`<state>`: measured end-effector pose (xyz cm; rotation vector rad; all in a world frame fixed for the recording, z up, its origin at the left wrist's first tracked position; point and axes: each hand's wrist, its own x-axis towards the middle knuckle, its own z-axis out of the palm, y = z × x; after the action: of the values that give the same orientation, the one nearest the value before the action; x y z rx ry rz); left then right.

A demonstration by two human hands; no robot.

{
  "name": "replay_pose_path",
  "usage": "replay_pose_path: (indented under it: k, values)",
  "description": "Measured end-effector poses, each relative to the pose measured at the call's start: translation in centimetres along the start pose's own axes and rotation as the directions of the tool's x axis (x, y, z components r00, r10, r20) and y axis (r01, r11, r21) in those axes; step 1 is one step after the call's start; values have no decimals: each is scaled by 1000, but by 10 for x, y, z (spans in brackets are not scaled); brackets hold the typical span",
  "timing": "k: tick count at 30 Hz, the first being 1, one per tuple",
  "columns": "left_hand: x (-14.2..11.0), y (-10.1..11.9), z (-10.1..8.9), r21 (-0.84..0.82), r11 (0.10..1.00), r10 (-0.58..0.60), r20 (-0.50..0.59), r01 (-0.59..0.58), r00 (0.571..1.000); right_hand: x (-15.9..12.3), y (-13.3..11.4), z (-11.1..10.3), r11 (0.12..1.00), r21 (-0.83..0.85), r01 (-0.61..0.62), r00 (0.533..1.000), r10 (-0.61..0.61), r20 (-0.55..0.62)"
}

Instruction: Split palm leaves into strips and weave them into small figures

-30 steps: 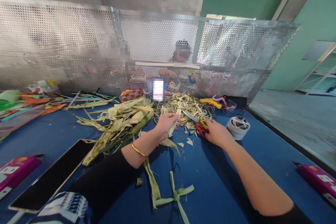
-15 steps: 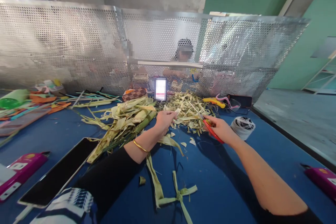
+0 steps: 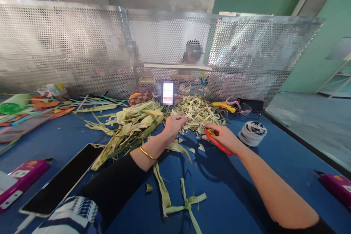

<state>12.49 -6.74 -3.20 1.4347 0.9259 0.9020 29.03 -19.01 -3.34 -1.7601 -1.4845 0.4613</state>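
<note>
**Scissors at a pinched piece of husk, above a blue table**

The red-handled scissors (image 3: pixel 218 142) lay between the two hands, blades pointing towards a pale piece of husk (image 3: pixel 187 117), small and mostly hidden by fingers; whether the tips touched it could not be told. Directly behind the blades spread a heap of husk shreds (image 3: pixel 204 108), with loose scraps (image 3: pixel 201 148) on the blue table (image 3: pixel 233 193) below. A bundle of husks (image 3: pixel 137 120) occupied the left side, and a knotted strip (image 3: pixel 187 203) the near side. A ball of white twine (image 3: pixel 252 134) sat just beyond the right wrist; a lit phone (image 3: pixel 168 93) stood before the perforated screen (image 3: pixel 82 47). The left hand (image 3: pixel 174 126) was nearly closed, thumb and fingers pinching the husk piece; the right hand (image 3: pixel 223 137) was curled around the scissor handles.
</note>
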Motion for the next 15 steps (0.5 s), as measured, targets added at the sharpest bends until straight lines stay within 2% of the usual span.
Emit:
replay_pose_path:
  k: [5, 12, 13, 15]
  values:
    - [-2, 0, 0, -1, 1000, -4, 31, 4, 1000, 1, 2, 2, 1000, 9, 12, 1000, -12, -3]
    - [-1, 1, -2, -22, 1000, -21, 41, 22, 999, 1, 2, -1, 999, 40, 15, 993, -20, 118]
    - [-1, 2, -2, -31, 999, -30, 42, 31, 999, 1, 2, -1, 1000, -10, 24, 995, -23, 102]
    - [-2, 4, -2, -53, 997, -54, 53, 56, 997, 0, 3, -1, 971, -239, 30, 999, -25, 26]
